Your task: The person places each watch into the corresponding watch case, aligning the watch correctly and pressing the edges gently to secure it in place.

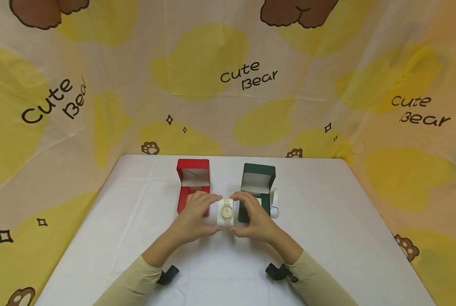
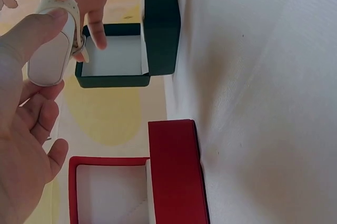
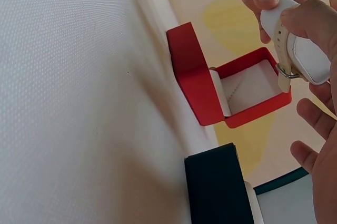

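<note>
A watch [image 1: 227, 211] with a round dial and cream strap is wrapped around a white cushion [image 2: 47, 60], its dial facing up in the head view. My left hand [image 1: 195, 215] grips the cushion from the left, thumb at the near end and fingers at the far end. From the right, my right hand [image 1: 257, 217] holds it the same way. The strap's buckle [image 3: 284, 71] shows under the cushion in the right wrist view. Behind the left hand stands an open red box [image 1: 193, 164]; behind the right hand, an open dark green box [image 1: 259, 169].
Another watch [image 1: 274, 211], with a pale strap and squarish face, lies right of the green box. All of this is on a white-covered table [image 1: 312, 195]. A printed yellow cloth [image 1: 197, 63] hangs behind and at both sides.
</note>
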`<action>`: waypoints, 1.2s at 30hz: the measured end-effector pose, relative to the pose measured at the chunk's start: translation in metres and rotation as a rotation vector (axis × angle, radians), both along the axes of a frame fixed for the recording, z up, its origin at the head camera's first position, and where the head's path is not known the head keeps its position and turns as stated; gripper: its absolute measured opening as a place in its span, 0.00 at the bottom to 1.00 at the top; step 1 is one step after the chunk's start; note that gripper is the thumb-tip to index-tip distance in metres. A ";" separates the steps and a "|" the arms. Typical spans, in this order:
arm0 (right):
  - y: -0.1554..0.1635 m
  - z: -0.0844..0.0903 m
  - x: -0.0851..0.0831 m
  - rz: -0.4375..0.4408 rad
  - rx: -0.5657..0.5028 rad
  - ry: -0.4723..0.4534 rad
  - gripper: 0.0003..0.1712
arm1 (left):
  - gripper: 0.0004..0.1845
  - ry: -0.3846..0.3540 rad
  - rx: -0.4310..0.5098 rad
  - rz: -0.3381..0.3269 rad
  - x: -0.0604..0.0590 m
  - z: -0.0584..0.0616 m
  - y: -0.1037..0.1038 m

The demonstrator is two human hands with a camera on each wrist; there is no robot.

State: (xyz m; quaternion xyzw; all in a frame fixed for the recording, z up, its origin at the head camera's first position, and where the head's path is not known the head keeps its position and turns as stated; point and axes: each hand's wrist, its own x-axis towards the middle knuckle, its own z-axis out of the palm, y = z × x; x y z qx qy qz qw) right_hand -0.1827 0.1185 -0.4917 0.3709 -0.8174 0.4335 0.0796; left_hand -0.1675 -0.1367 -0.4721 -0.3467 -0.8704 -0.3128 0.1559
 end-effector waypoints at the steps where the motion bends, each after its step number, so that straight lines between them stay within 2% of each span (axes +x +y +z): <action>1: 0.000 0.000 0.000 -0.003 0.003 0.001 0.49 | 0.44 0.005 0.002 -0.004 0.000 0.000 0.000; 16: -0.004 -0.010 0.000 -0.034 0.015 0.059 0.51 | 0.43 0.062 0.029 -0.009 0.001 -0.005 0.006; 20: -0.003 -0.007 0.000 -0.031 0.037 0.074 0.51 | 0.44 0.067 0.024 -0.002 0.000 -0.003 0.005; 26: 0.001 -0.003 -0.001 -0.002 0.073 0.097 0.52 | 0.44 0.016 0.009 0.009 0.000 0.000 0.003; 32: 0.000 -0.005 -0.001 -0.028 0.067 0.099 0.49 | 0.43 0.005 -0.008 0.009 0.000 -0.001 0.004; 36: 0.000 -0.002 0.000 -0.028 0.079 0.080 0.49 | 0.44 -0.033 -0.010 0.034 0.001 -0.001 0.004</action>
